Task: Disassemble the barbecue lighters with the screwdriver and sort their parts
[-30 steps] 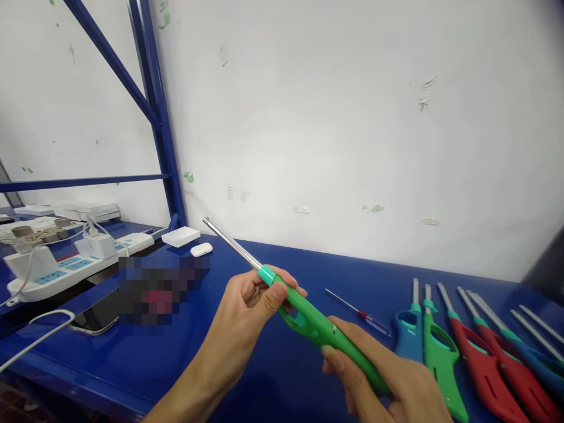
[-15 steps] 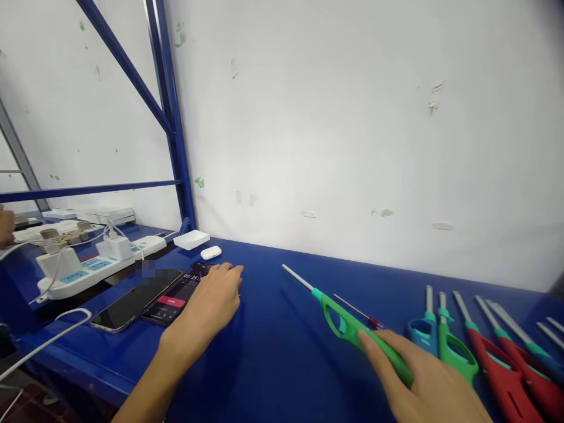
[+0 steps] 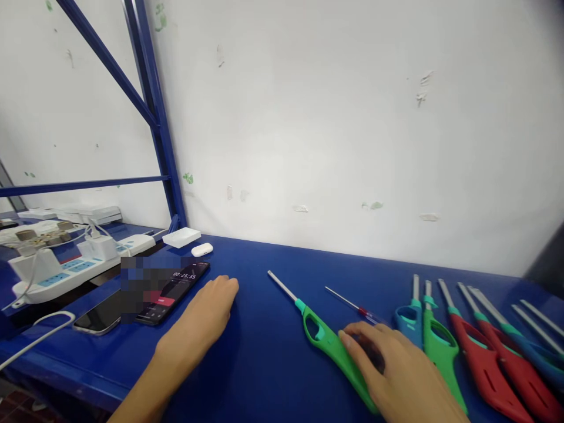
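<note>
green stick lighter (image 3: 328, 342) is down on the tabletop (image 3: 264, 364), not in the row of lighters (image 3: 480, 364) yet; right hand (image 3: 396, 376) curled over its handle, can't tell if it's gripping, left hand (image 3: 205, 314) flat and open by the phone (image 3: 176, 288)

Two green long-nosed plastic lighters (image 3: 332, 348), two red ones (image 3: 480, 364), two blue ones (image 3: 400, 317), and a seventh showing only its metal tube. One thin red-handled screwdriver (image 3: 352, 305). Two dark smartphones (image 3: 176, 285). One white earbud case (image 3: 201, 249).
</note>
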A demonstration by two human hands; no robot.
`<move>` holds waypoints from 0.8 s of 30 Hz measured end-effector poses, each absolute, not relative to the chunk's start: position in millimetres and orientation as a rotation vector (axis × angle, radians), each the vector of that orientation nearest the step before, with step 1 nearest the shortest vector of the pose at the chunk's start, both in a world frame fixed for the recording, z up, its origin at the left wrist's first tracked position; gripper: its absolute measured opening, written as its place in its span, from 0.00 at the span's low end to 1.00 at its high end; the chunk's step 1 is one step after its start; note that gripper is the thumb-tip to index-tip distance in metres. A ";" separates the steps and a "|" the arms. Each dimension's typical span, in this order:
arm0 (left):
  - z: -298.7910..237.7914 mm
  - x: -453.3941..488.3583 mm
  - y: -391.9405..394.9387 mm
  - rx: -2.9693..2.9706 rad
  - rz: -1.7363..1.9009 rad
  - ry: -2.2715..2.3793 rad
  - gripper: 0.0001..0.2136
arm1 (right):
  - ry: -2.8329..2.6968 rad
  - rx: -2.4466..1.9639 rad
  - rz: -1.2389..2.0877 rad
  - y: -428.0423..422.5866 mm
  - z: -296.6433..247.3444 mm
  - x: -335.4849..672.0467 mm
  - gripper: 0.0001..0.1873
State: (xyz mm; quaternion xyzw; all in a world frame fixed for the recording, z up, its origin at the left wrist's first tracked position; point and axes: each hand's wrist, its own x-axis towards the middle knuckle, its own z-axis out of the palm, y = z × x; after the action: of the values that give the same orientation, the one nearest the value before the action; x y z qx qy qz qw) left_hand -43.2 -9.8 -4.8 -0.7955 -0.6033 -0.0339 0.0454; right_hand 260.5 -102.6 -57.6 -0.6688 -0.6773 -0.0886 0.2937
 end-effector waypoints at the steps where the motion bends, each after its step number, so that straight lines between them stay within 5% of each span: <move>1: -2.5 -39.0 -14.2 -2.423 -0.092 -1.845 0.08 | -1.787 -1.787 -0.264 -101.3 -58.7 262.5 0.20; 5: 3.7 -20.8 -29.2 -2.436 -0.099 -1.839 0.03 | -1.779 -1.783 -0.368 -93.7 -65.4 275.9 0.22; 24: 0.8 2.3 -49.5 -2.406 0.007 -1.920 0.18 | -1.904 -1.687 -0.433 -89.3 -63.5 279.5 0.13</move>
State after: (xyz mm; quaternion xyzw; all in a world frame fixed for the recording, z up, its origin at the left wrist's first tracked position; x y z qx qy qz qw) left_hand 2.3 -49.5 0.8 -0.7812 -0.6234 0.0023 0.0316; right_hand 279.5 -89.3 -63.5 -0.6282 -0.7091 -0.1614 0.2767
